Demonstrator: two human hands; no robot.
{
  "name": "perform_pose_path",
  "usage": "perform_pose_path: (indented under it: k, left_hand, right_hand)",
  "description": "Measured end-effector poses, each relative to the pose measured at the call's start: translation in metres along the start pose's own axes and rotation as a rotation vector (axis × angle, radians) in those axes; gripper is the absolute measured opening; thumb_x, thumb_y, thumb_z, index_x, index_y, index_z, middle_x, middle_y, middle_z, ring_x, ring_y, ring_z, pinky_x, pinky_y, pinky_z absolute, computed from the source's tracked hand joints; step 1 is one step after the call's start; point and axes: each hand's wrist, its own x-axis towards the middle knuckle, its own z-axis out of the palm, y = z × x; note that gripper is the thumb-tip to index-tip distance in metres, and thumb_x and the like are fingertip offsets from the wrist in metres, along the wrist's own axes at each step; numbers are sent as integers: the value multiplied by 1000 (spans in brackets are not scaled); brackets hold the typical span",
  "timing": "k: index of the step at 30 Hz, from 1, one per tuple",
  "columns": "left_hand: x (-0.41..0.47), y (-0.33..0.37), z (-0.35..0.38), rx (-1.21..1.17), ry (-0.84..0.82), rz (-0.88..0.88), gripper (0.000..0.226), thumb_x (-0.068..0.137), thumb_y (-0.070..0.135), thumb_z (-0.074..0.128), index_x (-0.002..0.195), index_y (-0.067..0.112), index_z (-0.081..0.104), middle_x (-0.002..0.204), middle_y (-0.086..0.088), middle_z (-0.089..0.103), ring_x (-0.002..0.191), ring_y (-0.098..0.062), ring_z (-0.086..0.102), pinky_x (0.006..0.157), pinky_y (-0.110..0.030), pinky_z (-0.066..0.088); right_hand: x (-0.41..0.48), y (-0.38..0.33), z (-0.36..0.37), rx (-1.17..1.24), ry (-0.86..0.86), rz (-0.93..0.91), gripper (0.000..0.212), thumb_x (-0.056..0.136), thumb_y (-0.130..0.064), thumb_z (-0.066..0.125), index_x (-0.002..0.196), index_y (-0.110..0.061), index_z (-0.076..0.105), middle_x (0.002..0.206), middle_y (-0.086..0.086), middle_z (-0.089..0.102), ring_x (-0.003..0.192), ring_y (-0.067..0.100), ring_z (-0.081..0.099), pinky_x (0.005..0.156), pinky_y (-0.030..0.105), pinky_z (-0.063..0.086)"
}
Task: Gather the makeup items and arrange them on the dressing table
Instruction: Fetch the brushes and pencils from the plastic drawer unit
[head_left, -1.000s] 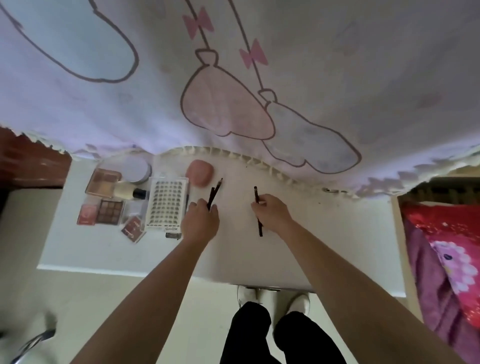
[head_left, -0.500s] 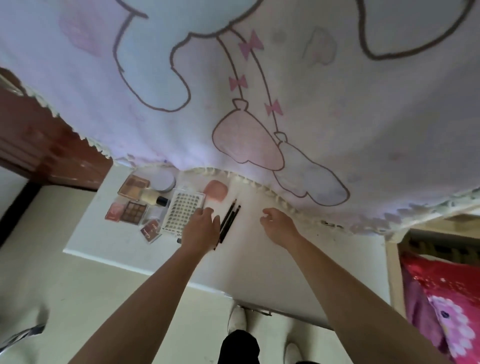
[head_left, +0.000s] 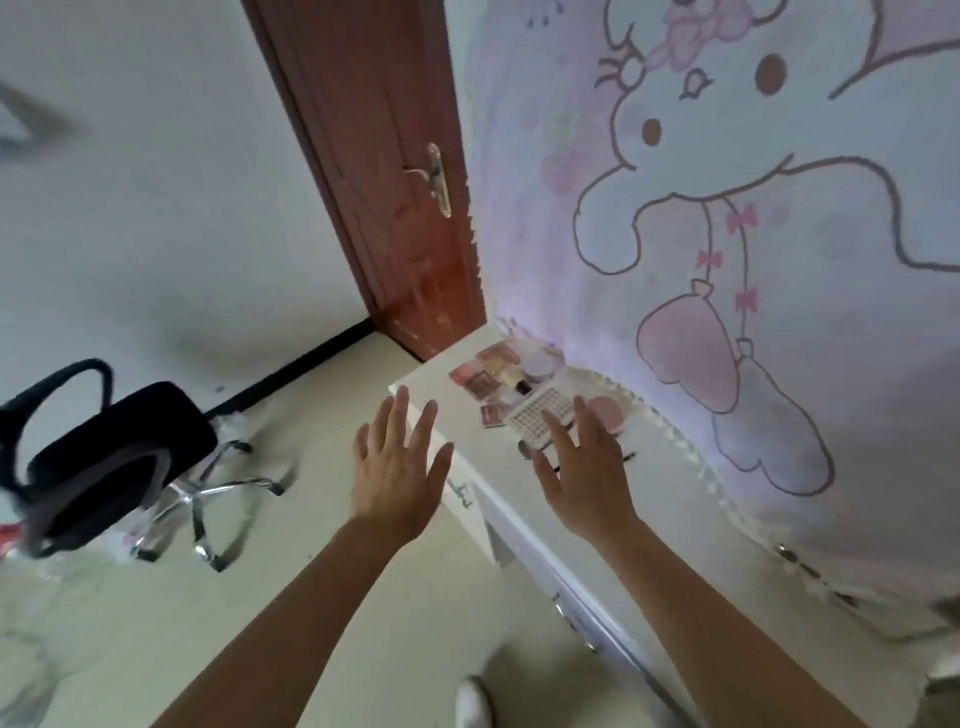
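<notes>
- Both hands have let go of the pencils and lifted.
- Left hand (head_left: 400, 470) and right hand (head_left: 582, 467): grip released, fingers spread.
- Pencils (head_left: 629, 457) lie on the table (head_left: 675, 519) just right of the lash tray (head_left: 543, 415), partly hidden beneath the right hand, which is nearer.
- Palettes (head_left: 475, 382) sit left of the tray.

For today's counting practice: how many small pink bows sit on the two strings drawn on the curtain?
3. On the curtain, the top bow is on the right string, the middle bow on the left string, and the lowest bow on the right string. None seems hidden.
</notes>
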Motion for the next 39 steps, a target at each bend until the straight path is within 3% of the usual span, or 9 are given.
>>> perform_pose_path:
  k: [7,14,20,27,33,39]
  left_hand:
    - [-133,-161,-76,65,151,-363,58,99,52,28,149,22,35,159,-13,23,145,-33,24,112,-52,29]
    - [-333,-345,-139,139,303,-713,57,99,50,30,148,22,36,159,-12,23,145,-32,24,110,-54,32]
    - [-529,-494,-189,263,313,-956,59,97,50,30,147,19,39,158,-15,24,144,-35,25,109,-56,32]
    - [-707,-594,-221,338,331,-1254,60,96,51,30,146,18,39,157,-19,25,144,-36,24,110,-57,29]
    - [-821,-675,-217,368,323,-1474,62,96,52,28,147,18,39,158,-16,24,146,-33,23,111,-55,26]
    - [-882,-830,-221,449,315,-1582,60,97,50,32,147,18,39,157,-17,26,145,-33,25,110,-55,29]
  right_hand:
    - [-23,-211,32,130,-93,-414,58,100,-51,34,153,-26,31,161,19,18,144,37,29,115,48,30]
    - [-104,-466,81,166,-167,-796,60,99,-51,30,152,-23,32,160,19,19,146,36,24,117,49,28]
    - [-217,-696,139,243,-264,-1031,61,99,-49,35,155,-25,28,164,14,8,149,32,16,120,48,19]
    - [-354,-895,194,295,-382,-1322,61,99,-47,38,154,-22,30,162,18,15,148,32,18,120,46,19]
    - [-447,-1042,256,349,-491,-1522,61,98,-47,38,154,-25,28,162,17,15,147,33,19,120,46,19]
    - [-485,-1207,330,431,-534,-1649,61,98,-45,40,155,-27,25,164,16,10,150,31,14,121,44,16]
